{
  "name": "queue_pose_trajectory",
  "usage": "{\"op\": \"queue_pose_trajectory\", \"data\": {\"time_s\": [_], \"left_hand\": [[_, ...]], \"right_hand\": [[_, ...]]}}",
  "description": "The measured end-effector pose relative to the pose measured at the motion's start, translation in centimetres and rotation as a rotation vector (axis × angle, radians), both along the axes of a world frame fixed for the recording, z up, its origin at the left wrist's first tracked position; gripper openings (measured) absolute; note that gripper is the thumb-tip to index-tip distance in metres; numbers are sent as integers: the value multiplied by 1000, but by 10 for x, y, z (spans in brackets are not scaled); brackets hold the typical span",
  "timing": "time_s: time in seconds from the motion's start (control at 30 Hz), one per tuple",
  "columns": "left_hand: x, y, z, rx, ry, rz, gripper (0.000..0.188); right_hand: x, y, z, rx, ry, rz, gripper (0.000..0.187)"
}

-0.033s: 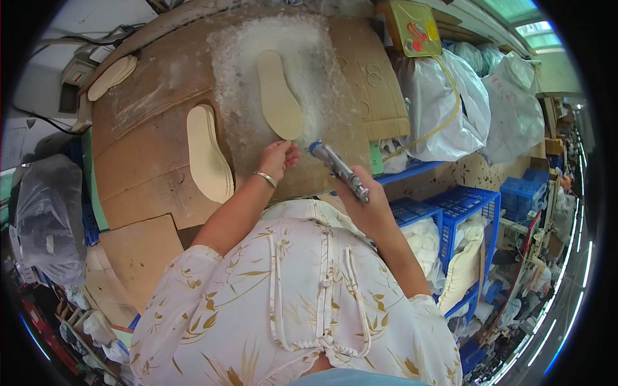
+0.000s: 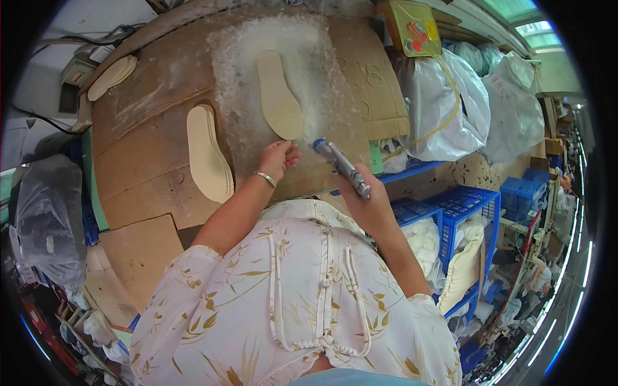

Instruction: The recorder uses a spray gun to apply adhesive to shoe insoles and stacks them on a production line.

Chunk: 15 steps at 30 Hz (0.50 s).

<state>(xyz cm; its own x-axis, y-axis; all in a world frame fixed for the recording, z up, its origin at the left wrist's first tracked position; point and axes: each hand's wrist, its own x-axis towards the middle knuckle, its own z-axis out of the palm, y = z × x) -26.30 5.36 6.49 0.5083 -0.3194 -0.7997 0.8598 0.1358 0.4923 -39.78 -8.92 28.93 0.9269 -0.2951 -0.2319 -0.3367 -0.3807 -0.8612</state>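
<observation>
**Spray gun held over a white-coated surface w/ insoles**

The right hand has its fingers wrapped shut round a metal spray gun, nozzle tip pointing up-left toward the lower end of a beige insole. That insole lies lengthwise on the white, frosty-looking patch of the cardboard-covered surface. The left hand — silver bracelet on the wrist — sits just below the insole's near end, fingers loosely curled, tips at or nearly at its edge; can't tell if they actually touch it, and they grip nothing.

A stack of pale insoles lies to the left of the patch, on bare cardboard, apart from the hand. Another insole rests at the far-left rim of the surface. To the right: bulging plastic bags and blue crates w/ white pieces inside — well apart from both hands.
</observation>
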Motion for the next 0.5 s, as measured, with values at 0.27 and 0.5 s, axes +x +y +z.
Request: {"op": "queue_pose_trajectory", "data": {"time_s": [0.27, 0.5], "left_hand": [[0, 3, 6, -27, -3, -26, 20], [-1, 7, 4, -59, -9, -47, 20]], "right_hand": [[-5, 2, 1, -21, 26, 28, 17], [-9, -2, -1, -68, 55, -5, 19]]}}
